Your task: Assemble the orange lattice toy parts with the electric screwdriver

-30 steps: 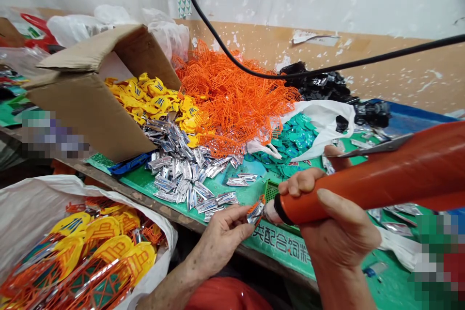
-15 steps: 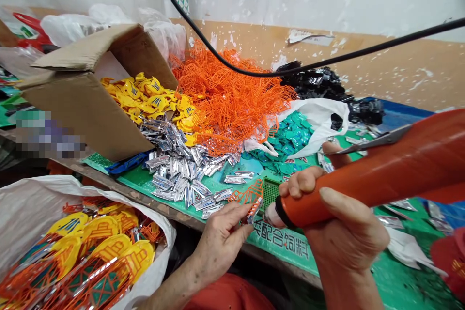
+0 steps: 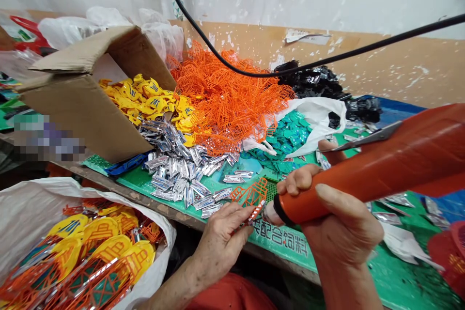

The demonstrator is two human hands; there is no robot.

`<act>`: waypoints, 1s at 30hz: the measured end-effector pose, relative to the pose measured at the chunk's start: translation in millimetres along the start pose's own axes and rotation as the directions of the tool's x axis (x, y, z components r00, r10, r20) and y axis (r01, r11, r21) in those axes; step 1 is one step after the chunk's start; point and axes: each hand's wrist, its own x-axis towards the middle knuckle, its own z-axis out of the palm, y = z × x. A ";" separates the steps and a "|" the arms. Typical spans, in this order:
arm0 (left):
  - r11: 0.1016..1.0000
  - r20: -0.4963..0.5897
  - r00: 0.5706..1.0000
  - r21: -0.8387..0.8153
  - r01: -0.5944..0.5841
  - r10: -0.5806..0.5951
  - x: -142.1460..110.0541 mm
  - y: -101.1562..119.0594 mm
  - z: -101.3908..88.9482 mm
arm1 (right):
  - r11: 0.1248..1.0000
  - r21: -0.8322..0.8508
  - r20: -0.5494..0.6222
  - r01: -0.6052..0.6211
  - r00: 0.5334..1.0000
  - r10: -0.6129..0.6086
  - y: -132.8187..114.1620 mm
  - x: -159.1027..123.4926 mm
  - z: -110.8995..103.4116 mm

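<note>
My left hand [image 3: 221, 235] pinches an orange plastic lattice piece [image 3: 256, 193] with a silver strip [image 3: 256, 211] on it, over the front edge of the table. My right hand [image 3: 341, 223] is wrapped round a thick orange hand tool [image 3: 395, 169] with a metal lever along its top. The tool's pale tip [image 3: 272, 213] points left and sits close to the strip; I cannot tell whether they touch. Silver parts [image 3: 179, 174] lie loose just beyond my left hand. A small green mesh basket [image 3: 271, 189] is partly hidden behind the lattice piece and the tool.
A cardboard box [image 3: 80, 111] spills yellow parts [image 3: 145, 99] beside heaped orange frames [image 3: 232, 92]. Green pieces [image 3: 288, 135] lie by a white bag [image 3: 330, 104]. A white sack [image 3: 43, 184] at lower left holds assembled pieces. A black cable [image 3: 236, 69] hangs across the view.
The lattice piece and silver strip have tilted and shifted slightly right in my left hand. My right hand and the tool have moved slightly left in view.
</note>
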 end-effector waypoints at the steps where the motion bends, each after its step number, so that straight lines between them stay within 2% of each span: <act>1: 1.000 0.004 1.000 -0.012 0.017 -0.017 0.4 0.8 -0.4 | 1.000 0.002 0.003 0.000 1.000 0.000 0.2 0.5 0.1; 6: 0.988 0.031 0.994 -0.113 0.106 -0.103 3.9 7.5 -2.7 | 1.000 0.011 0.014 0.006 1.000 -0.006 0.5 0.9 0.0; 19: 0.936 0.040 0.973 -0.266 0.230 -0.227 3.5 11.0 -1.0 | 1.000 0.024 0.043 0.017 0.999 -0.018 0.6 -5.8 2.6; 24: 0.871 0.077 0.944 -0.367 0.327 -0.322 3.0 10.5 2.3 | 0.999 -0.036 0.032 0.007 0.999 -0.005 1.4 -8.5 6.4; 30: 0.833 0.091 0.925 -0.410 0.372 -0.369 3.7 8.3 3.7 | 0.995 -0.096 0.031 0.005 1.000 -0.002 5.1 -13.9 8.1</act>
